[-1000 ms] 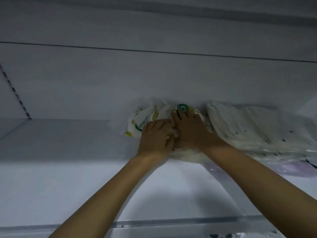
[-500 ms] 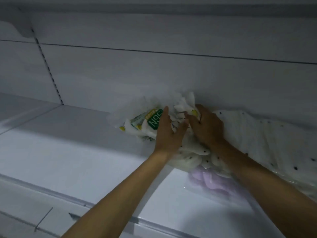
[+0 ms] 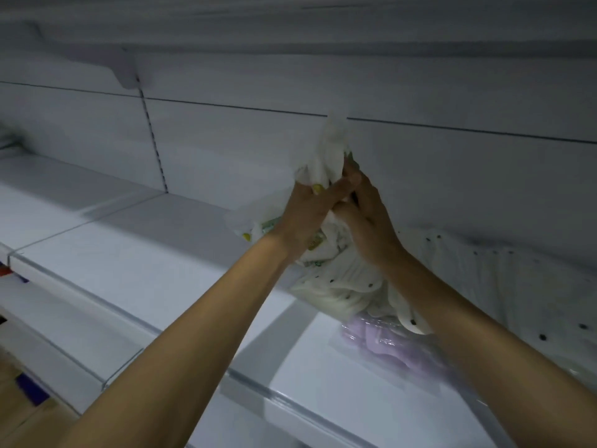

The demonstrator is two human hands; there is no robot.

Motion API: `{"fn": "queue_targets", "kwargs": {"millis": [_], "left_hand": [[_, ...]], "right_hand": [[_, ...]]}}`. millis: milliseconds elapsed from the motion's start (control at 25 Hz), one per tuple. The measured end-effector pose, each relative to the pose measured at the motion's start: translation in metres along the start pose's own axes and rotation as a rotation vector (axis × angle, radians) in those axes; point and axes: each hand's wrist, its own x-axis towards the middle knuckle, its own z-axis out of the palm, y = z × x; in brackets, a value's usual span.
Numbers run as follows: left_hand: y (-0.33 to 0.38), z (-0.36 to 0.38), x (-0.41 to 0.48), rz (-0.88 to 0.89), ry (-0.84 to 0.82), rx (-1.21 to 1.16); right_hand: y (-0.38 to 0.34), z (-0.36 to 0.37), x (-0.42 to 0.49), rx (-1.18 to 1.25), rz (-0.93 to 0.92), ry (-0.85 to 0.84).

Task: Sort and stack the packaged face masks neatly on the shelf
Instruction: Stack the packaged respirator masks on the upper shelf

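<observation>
Head view has us leaning over a white metal shelf (image 3: 129,253), where our left hand (image 3: 303,218) and right hand (image 3: 366,221) meet knuckle to knuckle. Both have their fingers curled round the bunched top of a white crinkly plastic mask pack printed in green and yellow (image 3: 329,156). We hold it raised, with its upper end poking above our fingers and its lower part hanging beside the left wrist; we cannot tell whether it touches the board. Below the right wrist slumps a loose heap of white black-dotted soft packs (image 3: 342,286), which runs on beyond that forearm. Under the right forearm, nearer us, a pale purple pack in clear film (image 3: 387,341) lies flat. We judge the job to be at an early stage: the kinds lie mixed and no squared stack shows. We have yet to place the held pack, group the rest and straighten every pile.
</observation>
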Motion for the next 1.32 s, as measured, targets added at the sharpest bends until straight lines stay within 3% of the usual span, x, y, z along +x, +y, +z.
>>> {"fn": "queue_targets", "kwargs": {"millis": [80, 160, 240, 400, 520, 600, 760, 920, 1000, 1080, 1160, 1240, 1320], "left_hand": [[0.012, -0.011, -0.006, -0.024, 0.138, -0.065], [0.021, -0.022, -0.014, -0.069, 0.238, -0.131], [0.03, -0.032, -0.023, -0.083, 0.264, -0.109], [0.042, -0.062, -0.038, -0.015, 0.066, 0.032], [0.05, -0.099, -0.054, 0.026, 0.027, 0.08], [0.059, -0.138, -0.07, 0.025, 0.083, 0.001], [0.088, -0.246, -0.119, 0.015, 0.194, -0.076], [0.128, -0.364, -0.18, -0.003, 0.39, -0.111], [0.15, -0.416, -0.214, -0.014, 0.47, -0.137], [0.166, -0.464, -0.244, -0.025, 0.551, -0.137], [0.179, -0.507, -0.271, 0.002, 0.636, -0.163], [0.189, -0.543, -0.296, 0.049, 0.713, -0.219], [0.196, -0.58, -0.318, 0.09, 0.776, -0.266]], "right_hand": [[-0.01, -0.002, 0.0, -0.06, -0.055, -0.016], [-0.009, 0.002, 0.0, -0.475, -0.188, -0.016], [-0.012, 0.014, -0.004, -0.655, -0.174, -0.108], [-0.03, 0.045, -0.009, -0.308, 0.009, -0.054], [-0.059, 0.094, -0.001, -0.218, -0.022, -0.013], [-0.076, 0.143, -0.001, -0.093, -0.065, -0.091], [-0.099, 0.25, 0.002, 0.087, 0.02, -0.31], [-0.138, 0.357, 0.019, 0.692, 0.334, -0.373], [-0.156, 0.415, 0.021, 0.819, 0.457, -0.388], [-0.182, 0.48, 0.016, 0.709, 0.369, -0.49], [-0.204, 0.549, 0.004, 0.466, 0.108, -0.611], [-0.218, 0.599, 0.004, 0.282, -0.075, -0.539], [-0.227, 0.638, 0.012, 0.151, -0.047, -0.495]]}}
